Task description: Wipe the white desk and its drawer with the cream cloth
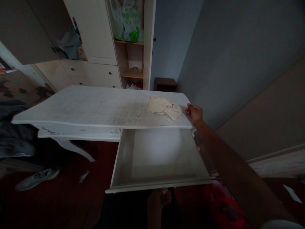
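Observation:
A white desk (95,106) has its right drawer (157,156) pulled far out, and the drawer looks empty inside. A crumpled cream cloth (165,108) lies on the desktop near the right end. My right hand (194,113) reaches out to the desk's right edge just beside the cloth, with its fingers curled over that edge. My left hand (160,198) is low in the dark just below the drawer's front panel. Its fingers are too dim to make out.
A cream wardrobe (95,35) with open shelves, plastic bags (127,22) and drawers stands behind the desk. A small dark stand (165,84) sits by the grey wall. A shoe (35,178) lies on the red floor at left, with dark clothing nearby. Red items (224,206) lie at lower right.

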Action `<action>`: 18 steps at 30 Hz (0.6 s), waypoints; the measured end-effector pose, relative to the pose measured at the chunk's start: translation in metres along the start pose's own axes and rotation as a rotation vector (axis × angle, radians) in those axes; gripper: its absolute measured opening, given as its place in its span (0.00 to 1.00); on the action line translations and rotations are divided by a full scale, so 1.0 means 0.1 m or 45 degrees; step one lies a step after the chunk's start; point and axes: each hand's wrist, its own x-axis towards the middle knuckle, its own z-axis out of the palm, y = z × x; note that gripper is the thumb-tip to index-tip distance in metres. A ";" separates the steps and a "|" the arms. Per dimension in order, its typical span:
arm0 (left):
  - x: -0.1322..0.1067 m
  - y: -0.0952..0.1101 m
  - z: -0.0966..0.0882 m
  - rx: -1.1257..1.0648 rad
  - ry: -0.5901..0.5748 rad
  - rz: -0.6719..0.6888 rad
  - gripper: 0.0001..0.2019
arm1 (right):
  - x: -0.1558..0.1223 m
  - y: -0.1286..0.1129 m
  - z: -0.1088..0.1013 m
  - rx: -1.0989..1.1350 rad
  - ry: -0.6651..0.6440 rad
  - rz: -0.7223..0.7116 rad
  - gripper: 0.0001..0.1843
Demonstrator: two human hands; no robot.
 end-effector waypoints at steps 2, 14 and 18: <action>-0.05 0.00 -0.04 0.080 -0.026 0.010 0.17 | 0.00 0.00 0.00 0.010 0.020 -0.022 0.17; -0.23 -0.01 -0.16 0.269 -0.063 0.076 0.16 | 0.01 0.03 0.01 0.099 0.006 -0.042 0.16; -0.22 0.01 -0.20 0.313 -0.062 0.096 0.16 | 0.01 0.04 0.00 0.077 0.009 -0.027 0.15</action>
